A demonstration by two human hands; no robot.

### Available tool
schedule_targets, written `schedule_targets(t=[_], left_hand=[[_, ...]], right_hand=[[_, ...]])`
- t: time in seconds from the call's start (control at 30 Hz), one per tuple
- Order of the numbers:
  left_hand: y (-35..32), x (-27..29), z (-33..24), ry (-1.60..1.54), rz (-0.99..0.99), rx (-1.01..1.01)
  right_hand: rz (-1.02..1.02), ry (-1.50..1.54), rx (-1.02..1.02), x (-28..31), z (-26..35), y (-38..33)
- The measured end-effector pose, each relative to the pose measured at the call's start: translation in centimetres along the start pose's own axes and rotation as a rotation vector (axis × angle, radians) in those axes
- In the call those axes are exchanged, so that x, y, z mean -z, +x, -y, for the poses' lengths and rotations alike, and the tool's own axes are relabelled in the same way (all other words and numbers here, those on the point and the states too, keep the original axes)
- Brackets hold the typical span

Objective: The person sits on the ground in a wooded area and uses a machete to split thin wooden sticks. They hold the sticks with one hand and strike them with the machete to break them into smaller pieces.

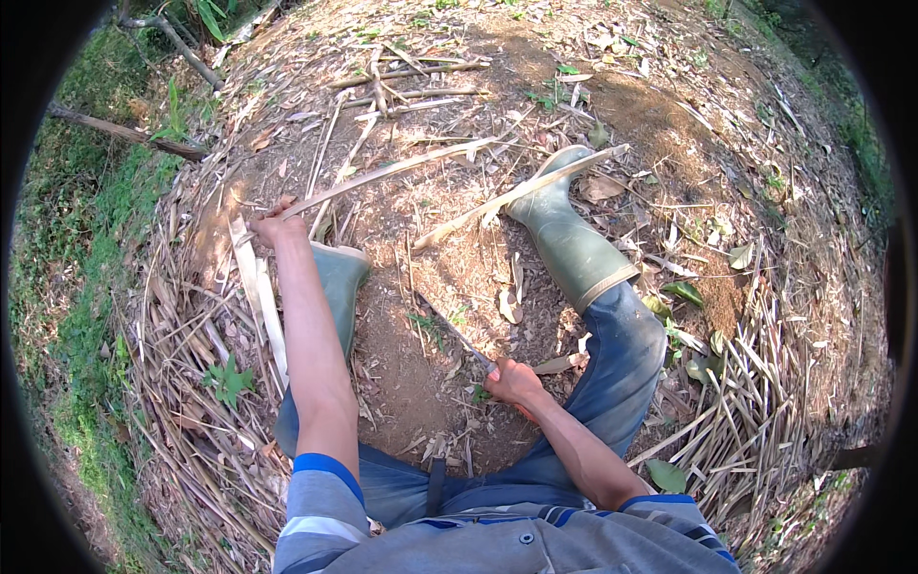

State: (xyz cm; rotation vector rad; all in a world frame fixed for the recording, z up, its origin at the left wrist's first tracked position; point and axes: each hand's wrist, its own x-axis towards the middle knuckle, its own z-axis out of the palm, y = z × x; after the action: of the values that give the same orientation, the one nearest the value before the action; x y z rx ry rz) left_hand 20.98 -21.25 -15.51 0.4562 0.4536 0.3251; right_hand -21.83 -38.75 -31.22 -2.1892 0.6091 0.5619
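My left hand point(277, 226) is stretched out over the left boot and closed around one end of a long, pale split-wood strip point(392, 174). The strip slants up and to the right from my fist. Between my legs, my right hand point(514, 383) grips a knife point(459, 337) with a long narrow blade, pointing up and to the left. A bit of its orange handle shows below the fist. Another pale strip point(516, 199) lies across the foot of my right boot point(564, 230), apart from both hands.
Flat pale strips point(260, 297) lie beside my left forearm. Piles of thin split sticks spread at the left point(191, 402) and right point(755, 402). Several branches point(411, 81) lie farther ahead on the leaf-strewn soil. Green undergrowth point(96, 316) borders the left side.
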Motion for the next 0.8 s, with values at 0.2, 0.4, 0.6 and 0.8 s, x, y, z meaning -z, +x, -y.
schedule_targets(t=[0.2, 0.4, 0.6, 0.8], left_hand=[[1.6, 5.7, 6.9, -0.128, -0.136, 0.211], [1.2, 9.3, 12.1, -0.13, -0.15, 0.302], [-4.7, 15.8, 17.3, 1.57, 0.512, 0.479], [-12.9, 14.9, 20.7, 2.198, 1.276, -0.332]], right_hand=[[-0.052, 0.061, -0.013, -0.9, -0.8, 0.3], [-0.009, 0.044, -0.019, -0.4, 0.0, 0.1], [-0.002, 0.046, -0.015, 0.0, 0.7, 0.1], [-0.049, 0.106, -0.003, -0.6, -0.7, 0.0]])
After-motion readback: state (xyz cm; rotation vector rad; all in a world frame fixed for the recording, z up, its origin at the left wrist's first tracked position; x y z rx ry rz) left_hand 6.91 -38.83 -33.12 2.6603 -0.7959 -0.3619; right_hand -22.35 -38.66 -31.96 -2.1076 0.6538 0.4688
